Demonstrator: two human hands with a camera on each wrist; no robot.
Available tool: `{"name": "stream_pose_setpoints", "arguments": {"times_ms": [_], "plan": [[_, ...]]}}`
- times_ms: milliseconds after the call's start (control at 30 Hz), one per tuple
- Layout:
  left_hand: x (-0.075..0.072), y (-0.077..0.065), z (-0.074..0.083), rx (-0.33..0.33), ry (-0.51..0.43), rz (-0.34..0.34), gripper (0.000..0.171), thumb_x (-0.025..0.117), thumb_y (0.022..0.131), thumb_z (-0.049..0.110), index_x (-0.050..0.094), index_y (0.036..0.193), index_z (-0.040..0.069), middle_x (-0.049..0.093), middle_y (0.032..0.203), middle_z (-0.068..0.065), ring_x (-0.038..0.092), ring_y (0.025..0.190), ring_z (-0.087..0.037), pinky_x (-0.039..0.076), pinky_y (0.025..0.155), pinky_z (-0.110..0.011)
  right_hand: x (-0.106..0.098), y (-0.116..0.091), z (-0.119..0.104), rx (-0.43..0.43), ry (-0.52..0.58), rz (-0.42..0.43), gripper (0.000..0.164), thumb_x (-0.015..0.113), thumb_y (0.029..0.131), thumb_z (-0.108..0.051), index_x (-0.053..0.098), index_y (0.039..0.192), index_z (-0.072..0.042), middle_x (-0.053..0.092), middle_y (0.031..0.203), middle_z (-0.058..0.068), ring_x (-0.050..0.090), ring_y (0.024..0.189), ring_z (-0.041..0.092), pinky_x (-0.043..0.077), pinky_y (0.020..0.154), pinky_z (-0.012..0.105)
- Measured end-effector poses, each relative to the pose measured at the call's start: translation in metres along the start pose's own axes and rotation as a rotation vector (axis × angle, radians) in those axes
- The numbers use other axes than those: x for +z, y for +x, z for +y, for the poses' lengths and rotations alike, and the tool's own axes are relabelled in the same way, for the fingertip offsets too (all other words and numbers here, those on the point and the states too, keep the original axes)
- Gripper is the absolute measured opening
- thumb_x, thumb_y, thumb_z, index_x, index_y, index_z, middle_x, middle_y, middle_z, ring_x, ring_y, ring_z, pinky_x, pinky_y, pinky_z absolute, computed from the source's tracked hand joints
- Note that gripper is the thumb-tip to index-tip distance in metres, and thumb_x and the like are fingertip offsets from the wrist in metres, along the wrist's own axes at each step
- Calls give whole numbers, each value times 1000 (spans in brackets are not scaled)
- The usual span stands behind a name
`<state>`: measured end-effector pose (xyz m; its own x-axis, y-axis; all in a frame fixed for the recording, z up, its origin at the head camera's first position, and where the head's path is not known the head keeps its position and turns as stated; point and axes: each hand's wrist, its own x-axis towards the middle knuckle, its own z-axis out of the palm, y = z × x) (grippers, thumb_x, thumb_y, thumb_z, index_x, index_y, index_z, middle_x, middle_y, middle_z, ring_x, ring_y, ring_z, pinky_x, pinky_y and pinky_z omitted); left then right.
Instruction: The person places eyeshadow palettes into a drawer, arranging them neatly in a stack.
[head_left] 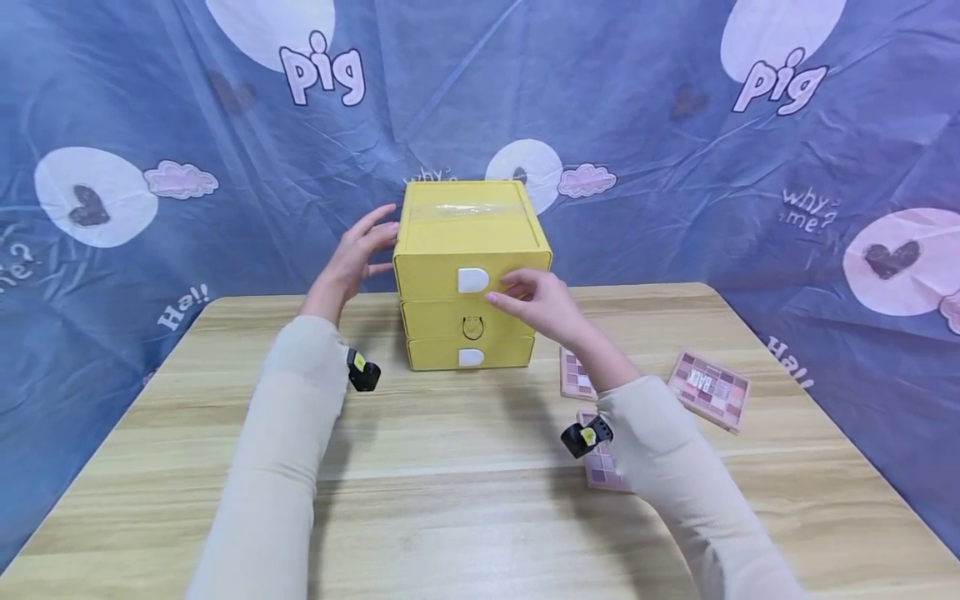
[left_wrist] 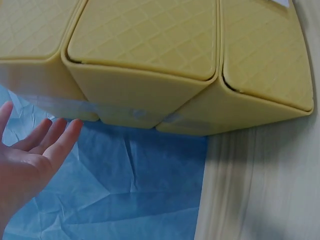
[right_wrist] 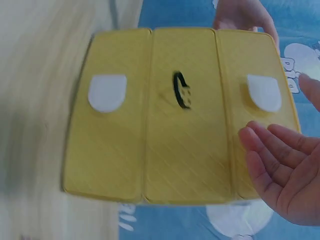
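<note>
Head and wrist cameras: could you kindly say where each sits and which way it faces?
Head: on the head, facing forward and down at the yellow drawer unit; sleeves, left hand and right hand show.
Left wrist: on that wrist, facing the unit's side and front; left hand shows.
Right wrist: on that wrist, facing the unit's front; both hands show.
Head and right wrist share white tabs.

The blue backdrop (head_left: 450, 83) reads "pig", "why me?" and "Ha!!"; the rightmost palette (head_left: 708, 390) bears white lettering, apparently "BACK".
</note>
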<state>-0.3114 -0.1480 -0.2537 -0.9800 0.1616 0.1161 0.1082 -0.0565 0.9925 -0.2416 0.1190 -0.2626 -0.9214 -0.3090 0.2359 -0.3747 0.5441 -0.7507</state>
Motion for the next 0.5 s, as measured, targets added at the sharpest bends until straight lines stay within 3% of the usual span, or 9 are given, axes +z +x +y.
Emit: {"name": "stream_pose_setpoints", "arguments": {"times_ms": [167, 500], "plan": [[6, 2, -3, -2, -23, -6, 53, 52, 84, 25, 35, 133, 18, 42, 122, -9, 39, 108, -21, 29, 88, -46, 15, 2, 2, 57, 111, 9, 37, 63, 79, -26, 56, 104, 1, 60, 91, 11, 55, 82, 20, 43, 71, 30], [8, 8, -7, -33, -63, -23, 52, 52, 84, 19, 34, 133, 21, 40, 127, -8, 39, 108, -20, 26, 89, -46, 40, 5, 2, 76, 387, 82, 27, 60, 80, -13, 55, 97, 7, 60, 87, 21, 57, 76, 37, 45, 68, 33]]}}
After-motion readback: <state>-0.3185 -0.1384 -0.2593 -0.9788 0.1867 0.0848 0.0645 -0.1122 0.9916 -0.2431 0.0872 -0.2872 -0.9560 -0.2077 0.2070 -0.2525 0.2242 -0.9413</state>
